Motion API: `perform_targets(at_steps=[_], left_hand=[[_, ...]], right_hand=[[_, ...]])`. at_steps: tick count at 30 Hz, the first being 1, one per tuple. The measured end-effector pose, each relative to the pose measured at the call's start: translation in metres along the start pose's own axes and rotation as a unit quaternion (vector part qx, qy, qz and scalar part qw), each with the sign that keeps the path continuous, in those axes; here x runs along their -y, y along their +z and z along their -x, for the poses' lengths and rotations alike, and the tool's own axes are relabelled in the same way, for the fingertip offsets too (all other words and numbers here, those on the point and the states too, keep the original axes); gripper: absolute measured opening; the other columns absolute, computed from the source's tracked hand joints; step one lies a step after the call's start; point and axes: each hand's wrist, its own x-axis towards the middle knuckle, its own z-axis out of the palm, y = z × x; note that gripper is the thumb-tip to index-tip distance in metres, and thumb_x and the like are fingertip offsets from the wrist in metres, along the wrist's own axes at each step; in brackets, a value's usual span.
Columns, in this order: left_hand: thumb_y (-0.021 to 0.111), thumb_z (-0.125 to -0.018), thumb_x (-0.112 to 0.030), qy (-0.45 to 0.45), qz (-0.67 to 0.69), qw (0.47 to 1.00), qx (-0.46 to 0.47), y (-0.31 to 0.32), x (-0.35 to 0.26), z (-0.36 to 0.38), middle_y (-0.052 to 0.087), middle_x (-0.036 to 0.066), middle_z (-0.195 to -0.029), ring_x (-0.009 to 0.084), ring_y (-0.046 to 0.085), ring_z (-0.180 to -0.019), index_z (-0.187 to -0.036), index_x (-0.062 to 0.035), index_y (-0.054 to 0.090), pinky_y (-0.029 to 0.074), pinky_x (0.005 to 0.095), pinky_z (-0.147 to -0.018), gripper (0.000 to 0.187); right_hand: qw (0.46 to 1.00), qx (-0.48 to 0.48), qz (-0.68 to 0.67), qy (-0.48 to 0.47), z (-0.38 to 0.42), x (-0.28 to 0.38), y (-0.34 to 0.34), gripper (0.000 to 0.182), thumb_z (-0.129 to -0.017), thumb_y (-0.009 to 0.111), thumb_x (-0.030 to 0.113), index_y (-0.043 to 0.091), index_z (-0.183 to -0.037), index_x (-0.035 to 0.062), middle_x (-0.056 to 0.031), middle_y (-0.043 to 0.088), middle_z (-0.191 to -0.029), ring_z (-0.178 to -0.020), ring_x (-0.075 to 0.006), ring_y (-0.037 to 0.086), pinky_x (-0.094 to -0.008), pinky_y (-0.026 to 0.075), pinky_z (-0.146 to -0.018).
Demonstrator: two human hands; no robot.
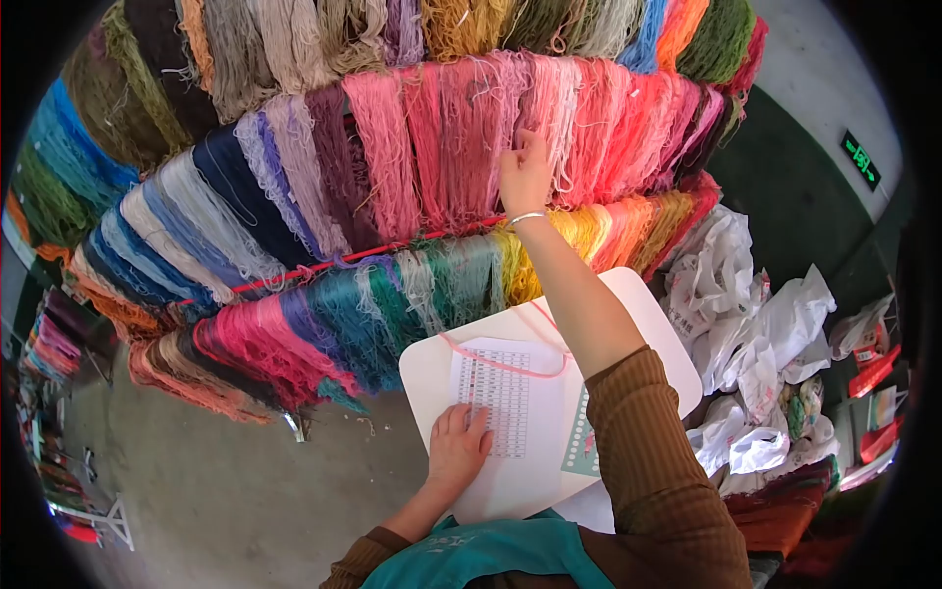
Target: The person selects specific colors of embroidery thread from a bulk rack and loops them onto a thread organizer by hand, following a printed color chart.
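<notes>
My right hand reaches up to the hanging pink yarn, its fingers bent and closed on the strands, with the fingertips partly hidden. My left hand lies on a printed sheet with a table of rows, fingers apart and resting on the paper. Under the sheet is a white board with rounded corners. A loose pink strand trails across the board and sheet. Beside the sheet, partly behind my right forearm, lies a green card with a row of holes.
Several tiers of coloured yarn skeins hang ahead, with blue ones at left and yellow ones low in the middle. A red rail runs between tiers. White plastic bags are heaped at right. Grey floor shows at lower left.
</notes>
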Motion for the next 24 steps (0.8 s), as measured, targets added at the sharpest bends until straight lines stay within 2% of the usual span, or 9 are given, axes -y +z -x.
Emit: perform_targets(at_steps=[2,5,8,10,12,15,17,19,24], left_hand=[[0.073,-0.08,-0.021,0.0,0.001,1.0,0.001,-0.001,0.0,0.0,0.054,0.016,-0.121,0.0358,0.051,-0.118,-0.119,-0.009,0.063,0.042,0.0473,-0.1,0.042],[0.073,-0.081,-0.022,0.0,-0.001,1.0,0.0,-0.001,0.0,0.0,0.054,0.016,-0.121,0.0358,0.051,-0.118,-0.119,-0.0091,0.063,0.042,0.0474,-0.099,0.042],[0.073,-0.081,-0.022,-0.003,-0.001,1.0,-0.002,0.001,0.001,0.001,0.054,0.016,-0.121,0.0358,0.051,-0.118,-0.119,-0.0094,0.064,0.043,0.0473,-0.1,0.041],[0.073,-0.081,-0.022,-0.002,0.0,1.0,-0.001,0.001,0.001,0.0,0.054,0.015,-0.121,0.0356,0.051,-0.118,-0.119,-0.0099,0.064,0.043,0.0471,-0.099,0.041],[0.073,-0.081,-0.023,-0.002,-0.002,1.0,-0.002,0.001,0.001,0.0,0.054,0.015,-0.121,0.0354,0.051,-0.118,-0.119,-0.0101,0.064,0.043,0.0471,-0.099,0.041],[0.071,-0.083,-0.023,-0.005,-0.005,1.0,0.001,0.0,0.0,0.0,0.054,0.015,-0.122,0.0343,0.051,-0.118,-0.12,-0.01,0.063,0.043,0.0465,-0.1,0.04],[0.07,-0.084,-0.024,-0.008,-0.007,1.0,0.006,-0.001,0.0,0.001,0.054,0.014,-0.122,0.0334,0.051,-0.119,-0.121,-0.0098,0.063,0.042,0.046,-0.101,0.04],[0.07,-0.084,-0.024,-0.006,-0.009,1.0,0.006,0.0,0.001,0.001,0.054,0.014,-0.122,0.0333,0.051,-0.118,-0.121,-0.0099,0.063,0.043,0.0459,-0.1,0.04],[0.07,-0.085,-0.025,-0.01,-0.007,1.0,0.007,-0.001,0.0,0.001,0.054,0.014,-0.123,0.0333,0.051,-0.118,-0.121,-0.0101,0.063,0.043,0.0459,-0.1,0.04]], right_hand=[[0.996,0.013,-0.072,-0.053,0.004,0.016,0.006,0.032,-0.091,0.06,0.018,0.062,-0.121,0.0073,-0.0121,0.07,-0.079,-0.071,-0.0239,0.068,-0.0348,0.053,-0.069],[0.978,0.06,-0.185,-0.074,0.004,0.031,0.025,0.024,-0.092,0.06,0.013,0.067,-0.113,0.0045,-0.0094,0.07,-0.075,-0.068,-0.0167,0.067,-0.0315,0.052,-0.066],[0.97,0.094,-0.223,-0.002,-0.002,0.037,0.037,0.025,-0.092,0.06,0.012,0.067,-0.115,0.0029,-0.0089,0.07,-0.075,-0.069,-0.0156,0.067,-0.0306,0.052,-0.066],[0.968,0.083,-0.237,-0.001,-0.004,0.04,0.045,0.023,-0.091,0.061,0.012,0.067,-0.111,0.0013,-0.0087,0.07,-0.074,-0.067,-0.0152,0.066,-0.0312,0.052,-0.065],[0.962,0.072,-0.259,0.042,-0.007,0.039,0.051,0.022,-0.093,0.063,0.011,0.063,-0.112,0.0012,-0.0059,0.067,-0.075,-0.051,-0.0091,0.053,-0.0237,0.04,-0.044],[0.985,-0.011,-0.169,-0.004,-0.011,0.042,0.059,0.021,-0.089,0.069,0.014,0.064,-0.105,0.0014,-0.0064,0.067,-0.074,-0.054,-0.011,0.057,-0.026,0.045,-0.048],[0.989,-0.035,-0.145,-0.015,-0.012,0.047,0.056,0.025,-0.085,0.073,0.017,0.066,-0.102,0.0009,-0.0064,0.068,-0.074,-0.062,-0.0131,0.062,-0.0287,0.05,-0.057],[0.994,-0.044,-0.099,0.009,-0.013,0.058,0.053,0.023,-0.081,0.072,0.021,0.069,-0.096,0.0039,-0.0114,0.07,-0.078,-0.073,-0.0235,0.067,-0.0363,0.052,-0.071],[0.993,-0.028,-0.115,0.003,-0.01,0.061,0.049,0.015,-0.078,0.071,0.015,0.07,-0.087,0.0029,-0.011,0.07,-0.076,-0.073,-0.0203,0.067,-0.0335,0.052,-0.07]])
